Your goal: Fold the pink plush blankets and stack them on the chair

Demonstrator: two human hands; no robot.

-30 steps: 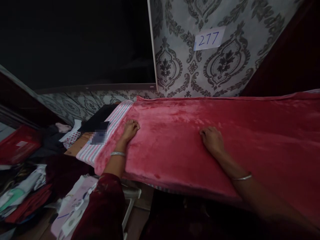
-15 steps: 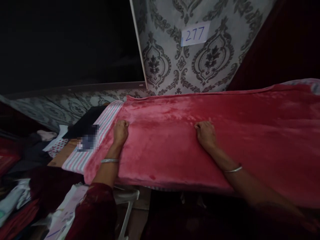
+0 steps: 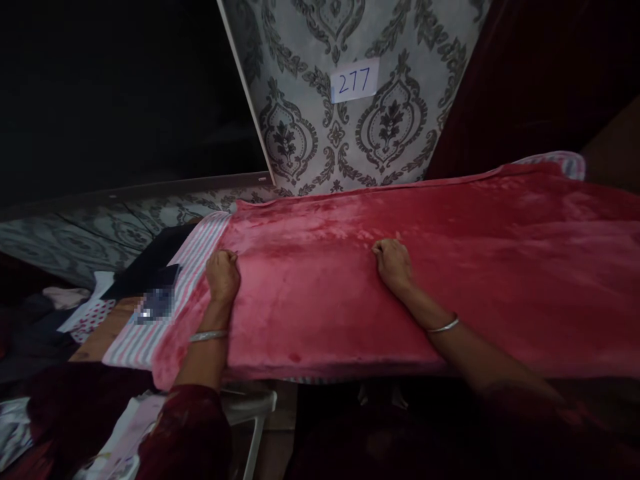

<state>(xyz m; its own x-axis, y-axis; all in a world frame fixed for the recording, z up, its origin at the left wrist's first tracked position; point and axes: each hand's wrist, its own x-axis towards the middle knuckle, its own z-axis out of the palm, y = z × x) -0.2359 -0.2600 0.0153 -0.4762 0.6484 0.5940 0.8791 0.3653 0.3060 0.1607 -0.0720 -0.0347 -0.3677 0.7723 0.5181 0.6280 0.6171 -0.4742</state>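
Observation:
A red plush cloth [image 3: 320, 300], like a blanket, lies spread over a long raised surface. My left hand [image 3: 223, 275] rests on it near its left end, with the fingers curled closed. Further right, my right hand [image 3: 393, 263] is also closed in a fist on the plush, thumb side turned inward. Whether either hand pinches some of the fabric is hidden by the fingers. Between the hands, a faint line runs across the cloth, with a paler shade below it. Under the red cloth, a striped cloth [image 3: 197, 250] shows at the left end.
A blurred-out dark item [image 3: 156, 303] lies on the striped cloth. Behind stand a large dark screen [image 3: 125, 93] and a patterned wall with a paper [image 3: 355, 80] marked 277. A white plastic chair [image 3: 255, 407] is below the front edge. Clothes pile up at left.
The view has turned, so the whole scene sits further left in the picture. Both hands stay closed at about the same places on the red cloth.

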